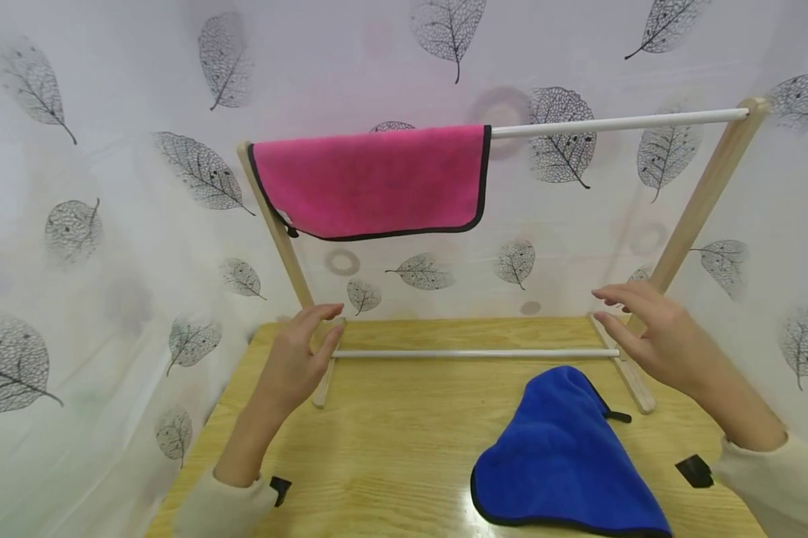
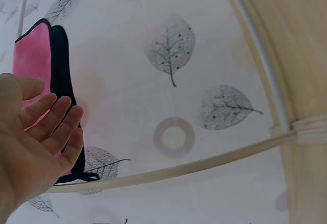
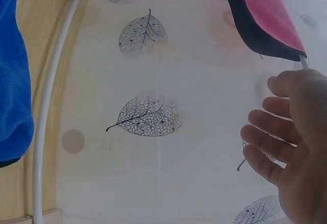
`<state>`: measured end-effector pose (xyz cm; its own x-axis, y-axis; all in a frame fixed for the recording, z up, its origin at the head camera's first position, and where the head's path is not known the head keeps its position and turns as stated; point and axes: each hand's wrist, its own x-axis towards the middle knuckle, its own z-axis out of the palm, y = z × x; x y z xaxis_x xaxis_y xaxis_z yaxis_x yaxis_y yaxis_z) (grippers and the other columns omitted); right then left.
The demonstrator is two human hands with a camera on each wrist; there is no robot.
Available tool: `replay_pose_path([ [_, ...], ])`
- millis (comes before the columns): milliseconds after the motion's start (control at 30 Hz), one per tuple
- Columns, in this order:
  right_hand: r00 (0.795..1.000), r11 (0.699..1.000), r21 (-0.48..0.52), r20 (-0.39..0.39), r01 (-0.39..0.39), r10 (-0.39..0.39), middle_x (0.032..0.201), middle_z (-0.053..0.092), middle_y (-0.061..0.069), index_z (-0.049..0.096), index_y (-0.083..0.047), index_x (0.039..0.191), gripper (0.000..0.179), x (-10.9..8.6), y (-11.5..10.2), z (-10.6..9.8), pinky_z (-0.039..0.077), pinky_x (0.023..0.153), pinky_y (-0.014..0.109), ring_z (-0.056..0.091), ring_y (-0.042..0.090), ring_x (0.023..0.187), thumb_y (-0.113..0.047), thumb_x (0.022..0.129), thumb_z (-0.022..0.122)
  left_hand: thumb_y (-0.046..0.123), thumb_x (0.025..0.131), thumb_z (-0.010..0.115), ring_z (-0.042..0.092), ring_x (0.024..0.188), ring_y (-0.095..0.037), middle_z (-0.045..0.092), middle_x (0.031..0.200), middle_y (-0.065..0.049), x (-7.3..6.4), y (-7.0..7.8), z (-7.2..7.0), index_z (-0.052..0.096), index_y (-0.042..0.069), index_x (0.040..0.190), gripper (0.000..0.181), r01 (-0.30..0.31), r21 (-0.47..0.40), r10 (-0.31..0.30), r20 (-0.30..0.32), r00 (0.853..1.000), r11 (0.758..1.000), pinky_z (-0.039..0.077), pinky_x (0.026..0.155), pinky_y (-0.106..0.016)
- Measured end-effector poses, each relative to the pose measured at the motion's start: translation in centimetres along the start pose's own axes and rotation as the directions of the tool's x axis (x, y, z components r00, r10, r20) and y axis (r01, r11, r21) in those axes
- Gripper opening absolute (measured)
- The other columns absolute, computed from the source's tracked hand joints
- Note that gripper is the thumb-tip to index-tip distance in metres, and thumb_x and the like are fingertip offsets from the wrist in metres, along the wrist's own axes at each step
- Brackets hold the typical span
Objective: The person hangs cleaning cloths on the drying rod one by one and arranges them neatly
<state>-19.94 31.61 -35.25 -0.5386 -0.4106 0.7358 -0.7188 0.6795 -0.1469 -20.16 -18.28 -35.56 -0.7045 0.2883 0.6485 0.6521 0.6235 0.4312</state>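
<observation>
A pink towel [image 1: 370, 183] with black edging hangs folded over the left half of the rack's white top rail [image 1: 619, 123]. On the table lies a blue towel [image 1: 565, 456], loosely bunched, its black loop pointing right. My left hand [image 1: 296, 359] is raised near the rack's left post, fingers loosely bent and holding nothing. Over by the right post, my right hand [image 1: 652, 336] hovers above and right of the blue towel, also holding nothing. Relaxed, spread fingers show on the left hand [image 2: 46, 132] in the left wrist view and on the right hand [image 3: 286, 132] in the right wrist view.
The wooden rack has a left post [image 1: 285, 250], a right post [image 1: 702, 194] and a white lower rail [image 1: 477, 353] just above the wood-grain table [image 1: 390, 448]. Behind and to the left hangs a pale curtain [image 1: 128, 299] printed with leaves.
</observation>
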Motion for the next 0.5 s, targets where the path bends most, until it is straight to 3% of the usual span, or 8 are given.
replay_pose_path([
  [133,1.0,0.999,-0.045,0.011,-0.015,0.015,0.118,0.071,0.014,0.07,0.0,0.124,0.032,-1.1,0.1,0.2,0.047,0.079,0.01,0.066,0.026,0.094,-0.022,0.1,0.07,0.0,0.096,0.071,0.064,0.119,-0.034,0.068,0.126,-0.017,-0.7,-0.1,1.2,0.066,-0.004,0.128,0.033,0.011,-0.008,-0.011,0.025,1.0,1.0,0.052,0.099,-0.049],
  [233,1.0,1.0,-0.027,-0.009,0.0,0.0,0.114,0.072,0.015,0.072,0.001,0.12,0.032,-1.7,0.2,0.7,0.05,0.069,0.016,0.068,0.026,0.089,-0.024,0.101,0.068,0.0,0.096,0.071,0.064,0.118,-0.034,0.067,0.125,-0.018,-1.1,-0.1,2.0,0.065,-0.004,0.128,0.033,0.016,-0.018,-0.015,0.04,0.999,1.0,0.053,0.097,-0.049],
  [333,1.0,1.0,0.006,0.001,-0.011,0.011,0.113,0.073,0.014,0.072,0.002,0.119,0.028,-2.3,0.2,1.1,0.05,0.073,0.015,0.066,0.025,0.095,-0.01,0.094,0.074,-0.001,0.095,0.072,0.065,0.117,-0.034,0.068,0.123,-0.018,-1.4,-0.1,2.8,0.066,-0.005,0.127,0.033,0.013,-0.016,-0.012,0.037,0.999,1.0,0.053,0.098,-0.048],
  [400,1.0,0.999,0.021,0.009,-0.027,0.027,0.114,0.072,0.014,0.071,0.002,0.12,0.035,-2.8,0.2,1.4,0.048,0.077,0.013,0.065,0.023,0.1,0.002,0.086,0.077,0.0,0.094,0.073,0.065,0.115,-0.034,0.069,0.122,-0.017,-1.6,-0.1,3.2,0.066,-0.005,0.126,0.033,0.009,-0.012,-0.008,0.036,0.999,1.0,0.053,0.098,-0.048],
  [500,0.999,0.998,0.039,0.011,-0.038,0.038,0.114,0.072,0.013,0.07,0.003,0.122,0.042,-3.5,0.2,1.7,0.049,0.071,0.012,0.063,0.019,0.098,0.008,0.081,0.078,0.0,0.093,0.074,0.065,0.114,-0.034,0.069,0.121,-0.016,-2.0,0.0,3.9,0.067,-0.004,0.125,0.033,0.013,-0.015,-0.012,0.045,0.999,1.0,0.053,0.099,-0.048],
])
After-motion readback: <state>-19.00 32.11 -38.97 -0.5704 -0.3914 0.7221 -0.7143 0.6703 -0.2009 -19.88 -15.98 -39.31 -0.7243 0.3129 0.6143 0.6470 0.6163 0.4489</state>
